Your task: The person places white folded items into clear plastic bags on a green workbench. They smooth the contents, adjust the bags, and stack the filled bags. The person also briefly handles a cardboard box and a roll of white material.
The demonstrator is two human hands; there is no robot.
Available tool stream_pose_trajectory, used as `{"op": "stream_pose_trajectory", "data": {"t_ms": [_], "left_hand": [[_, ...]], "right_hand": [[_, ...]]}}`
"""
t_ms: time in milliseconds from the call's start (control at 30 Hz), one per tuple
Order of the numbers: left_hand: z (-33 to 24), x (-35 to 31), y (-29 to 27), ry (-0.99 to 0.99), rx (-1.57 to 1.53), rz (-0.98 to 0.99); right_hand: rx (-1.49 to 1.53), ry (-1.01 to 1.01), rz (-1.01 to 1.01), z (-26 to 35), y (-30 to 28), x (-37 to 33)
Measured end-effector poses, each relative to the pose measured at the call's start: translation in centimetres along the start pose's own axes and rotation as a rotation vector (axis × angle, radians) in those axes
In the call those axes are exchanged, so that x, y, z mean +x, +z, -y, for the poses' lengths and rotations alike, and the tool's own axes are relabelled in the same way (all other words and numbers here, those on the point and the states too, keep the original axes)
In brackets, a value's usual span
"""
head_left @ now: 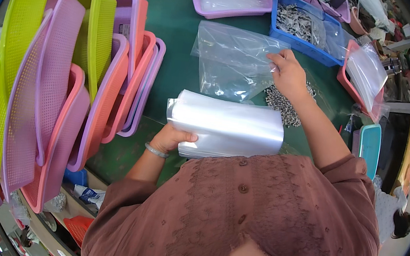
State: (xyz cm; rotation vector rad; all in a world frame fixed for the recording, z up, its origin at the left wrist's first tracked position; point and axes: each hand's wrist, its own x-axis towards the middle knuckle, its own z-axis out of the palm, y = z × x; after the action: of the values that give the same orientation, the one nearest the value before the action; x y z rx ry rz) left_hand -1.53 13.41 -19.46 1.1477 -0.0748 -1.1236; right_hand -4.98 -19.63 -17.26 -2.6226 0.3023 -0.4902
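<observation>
Right fingers [278, 60] pinch a clear, glossy, creased plastic sheet [232, 61].

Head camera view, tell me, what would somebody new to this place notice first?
Probably the perforated baskets in lime, purple and coral, crowded along the picture's left side. Next, near the middle, comes the shiny clear plastic stack in the person's left-hand grip. Just beyond it, the right-hand grip pinches a clear plastic film above the green tabletop.
</observation>
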Motion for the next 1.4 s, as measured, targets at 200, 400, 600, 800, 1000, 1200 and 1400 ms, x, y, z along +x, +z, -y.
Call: {"op": "stream_pose_trajectory", "data": {"t_ms": [200,400,600,800,1000,1200,1400], "left_hand": [[-1.5,0.5,0.6,0.081,0.132,0.081],[-1.7,2.1,1.1,0.072,0.195,0.134],[-3.0,4.4,2.3,0.017,0.306,0.274],[-4.4,7.6,3.5,-0.056,0.389,0.361],[-3.4,9.4,1.5,-0.124,0.161,0.266],[-3.1,8.9,-0.9,-0.060,-0.070,0.145],[-2.0,9.6,-3.3,0.040,-0.044,0.107]], "right_hand": [[0.414,0.568,-0.062,-1.7,2.6,-0.2],[0.204,0.669,-0.080,0.2,2.6,0.2],[0.279,0.620,-0.102,-2.5,5.2,0.0],[0.577,0.481,0.128,0.8,4.4,1.8],[0.421,0.002,0.241,3.3,1.4,2.2],[0.155,-0.383,0.434,2.5,-0.3,1.2],[0.004,-0.332,0.429,0.6,1.6,0.9]]}}
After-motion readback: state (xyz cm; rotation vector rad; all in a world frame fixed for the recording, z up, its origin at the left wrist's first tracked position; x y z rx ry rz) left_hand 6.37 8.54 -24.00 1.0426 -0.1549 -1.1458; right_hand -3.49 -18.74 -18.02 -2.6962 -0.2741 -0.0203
